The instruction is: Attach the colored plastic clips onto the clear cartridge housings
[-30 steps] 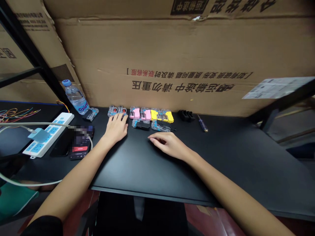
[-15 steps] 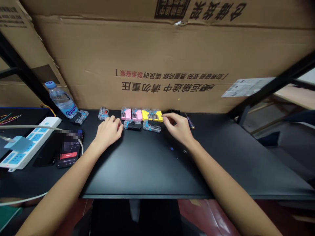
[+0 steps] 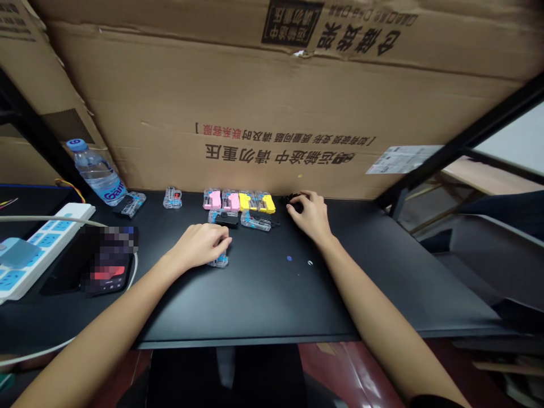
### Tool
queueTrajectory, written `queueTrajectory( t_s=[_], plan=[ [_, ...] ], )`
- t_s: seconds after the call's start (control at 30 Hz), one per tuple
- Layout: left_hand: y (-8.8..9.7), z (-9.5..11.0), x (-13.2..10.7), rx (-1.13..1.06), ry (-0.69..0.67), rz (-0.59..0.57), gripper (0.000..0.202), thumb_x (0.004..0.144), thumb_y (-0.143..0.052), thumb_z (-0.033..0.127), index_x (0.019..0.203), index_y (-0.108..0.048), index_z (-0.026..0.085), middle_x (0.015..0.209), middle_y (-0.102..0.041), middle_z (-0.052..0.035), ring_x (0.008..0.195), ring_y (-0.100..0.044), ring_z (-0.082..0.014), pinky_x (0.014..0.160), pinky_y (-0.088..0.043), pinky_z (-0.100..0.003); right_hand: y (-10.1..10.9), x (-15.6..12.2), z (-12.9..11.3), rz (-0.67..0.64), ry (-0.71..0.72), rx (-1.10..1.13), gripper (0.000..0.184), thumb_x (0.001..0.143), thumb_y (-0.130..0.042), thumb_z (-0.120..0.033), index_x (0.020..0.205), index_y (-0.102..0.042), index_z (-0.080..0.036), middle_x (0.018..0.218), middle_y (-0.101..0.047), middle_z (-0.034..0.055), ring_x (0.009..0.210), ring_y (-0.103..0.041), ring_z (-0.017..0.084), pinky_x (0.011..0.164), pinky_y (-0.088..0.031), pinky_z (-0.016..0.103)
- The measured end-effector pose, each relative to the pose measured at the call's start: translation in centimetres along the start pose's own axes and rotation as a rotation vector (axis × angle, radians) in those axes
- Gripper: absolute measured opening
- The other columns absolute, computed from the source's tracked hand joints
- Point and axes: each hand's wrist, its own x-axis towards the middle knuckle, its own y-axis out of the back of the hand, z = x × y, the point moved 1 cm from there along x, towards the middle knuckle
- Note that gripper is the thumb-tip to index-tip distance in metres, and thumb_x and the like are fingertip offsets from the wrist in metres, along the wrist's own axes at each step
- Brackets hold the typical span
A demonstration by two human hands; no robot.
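My left hand (image 3: 202, 245) lies on the black desk (image 3: 263, 294) with its fingers curled over a small clear-and-blue plastic part (image 3: 219, 261). My right hand (image 3: 309, 215) is at the back of the desk, fingers closed around a small black object (image 3: 294, 199). Between the hands a row of small plastic pieces runs along the cardboard: two pink ones (image 3: 221, 200), two yellow ones (image 3: 256, 202), and in front of them a clear piece with black (image 3: 224, 217) and a clear-blue piece (image 3: 256, 221). Another clear piece (image 3: 172, 198) sits apart to the left.
A large cardboard box (image 3: 272, 113) walls off the back. At the left are a water bottle (image 3: 96, 173), a clear-blue piece (image 3: 130, 204), a white power strip (image 3: 29, 249) and a phone (image 3: 106, 266). Two tiny bits (image 3: 289, 258) lie mid-desk. A black frame bar (image 3: 459, 141) slants at right.
My left hand pulled back from the row toward me with a clear-blue piece under it. My right hand moved from mid-desk to the yellow pieces, then right onto the black object.
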Motion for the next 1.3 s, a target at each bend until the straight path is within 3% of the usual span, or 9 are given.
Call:
queueTrajectory(
  t_s=[0.3,0.4,0.53,0.7,0.83,0.97,1.07,1.13,1.3],
  plan=[
    [0.1,-1.3,0.1,0.032,0.152,0.119,0.022,0.102,-0.056,0.030,0.090,-0.073,0.023,0.096,-0.073,-0.0047,0.083,-0.069,-0.0225,0.070,-0.045,-0.031,1.5,0.3,-1.3,-0.067,-0.007,0.061,0.027,0.094,-0.066,-0.048,0.084,-0.070,-0.024,0.093,-0.079,0.0127,0.104,-0.059,0.038,0.100,-0.041,0.060],
    [0.0,-1.5,0.3,0.065,0.158,0.158,0.021,0.102,-0.057,0.029,0.090,-0.073,0.022,0.095,-0.072,-0.0054,0.087,-0.068,-0.0242,0.076,-0.047,-0.034,2.9,0.4,-2.7,0.027,-0.028,0.157,0.023,0.091,-0.069,-0.044,0.081,-0.069,-0.024,0.086,-0.076,0.0107,0.093,-0.064,0.033,0.094,-0.048,0.053],
    [0.1,-1.1,0.3,0.054,0.080,0.216,0.018,0.104,-0.056,0.028,0.095,-0.071,0.022,0.093,-0.073,-0.0051,0.096,-0.067,-0.0260,0.085,-0.046,-0.037,4.5,-0.3,-5.9,0.088,-0.043,0.457,0.022,0.092,-0.071,-0.044,0.090,-0.069,-0.022,0.081,-0.073,0.0060,0.071,-0.063,0.023,0.072,-0.053,0.038],
    [0.0,-0.3,0.1,-0.132,-0.051,0.245,0.032,0.107,-0.060,0.040,0.133,-0.063,0.023,0.113,-0.075,-0.0046,0.105,-0.069,-0.0237,0.098,-0.046,-0.040,4.3,-3.4,-11.7,-0.219,0.294,0.663,0.018,0.096,-0.073,-0.041,0.101,-0.070,-0.023,0.089,-0.075,0.0046,0.076,-0.067,0.020,0.074,-0.056,0.035],
    [-0.2,-0.1,0.0,-0.152,-0.156,0.150,0.029,0.107,-0.060,0.044,0.126,-0.067,0.023,0.112,-0.076,-0.0049,0.107,-0.069,-0.0247,0.103,-0.044,-0.043,4.0,-5.2,-14.1,-0.370,0.442,0.703,0.018,0.103,-0.069,-0.042,0.108,-0.070,-0.025,0.100,-0.077,0.0064,0.086,-0.071,0.021,0.082,-0.059,0.035],
    [-0.3,0.0,0.0,-0.190,-0.155,0.135,0.024,0.107,-0.058,0.042,0.118,-0.068,0.023,0.110,-0.077,-0.0050,0.104,-0.068,-0.0249,0.103,-0.046,-0.044,4.8,-4.1,-12.7,-0.374,0.395,0.687,0.022,0.103,-0.067,-0.046,0.110,-0.072,-0.025,0.103,-0.080,0.0070,0.090,-0.074,0.023,0.087,-0.061,0.038],
    [-0.3,0.0,0.0,-0.260,-0.120,0.174,0.024,0.105,-0.059,0.042,0.117,-0.068,0.024,0.112,-0.077,-0.0045,0.104,-0.068,-0.0246,0.103,-0.048,-0.043,5.7,-1.9,-8.9,-0.179,0.231,0.560,0.023,0.104,-0.063,-0.044,0.105,-0.074,-0.023,0.099,-0.080,0.0077,0.085,-0.073,0.023,0.083,-0.059,0.039],
    [-0.2,0.1,0.1,-0.314,-0.095,0.207,0.025,0.102,-0.061,0.044,0.116,-0.068,0.024,0.113,-0.076,-0.0046,0.103,-0.068,-0.0246,0.101,-0.050,-0.042,5.7,-0.7,-6.1,-0.152,0.132,0.471,0.024,0.101,-0.065,-0.042,0.109,-0.074,-0.021,0.092,-0.079,0.0070,0.076,-0.070,0.022,0.075,-0.057,0.037],
    [0.2,0.3,0.3,-0.495,-0.046,0.226,0.024,0.097,-0.063,0.044,0.107,-0.065,0.022,0.106,-0.074,-0.0044,0.095,-0.066,-0.0223,0.091,-0.051,-0.037,3.8,-0.1,-2.5,-0.471,0.153,0.380,0.029,0.092,-0.072,-0.043,0.108,-0.077,-0.020,0.088,-0.078,0.0054,0.074,-0.069,0.021,0.071,-0.055,0.035]
  ],
)
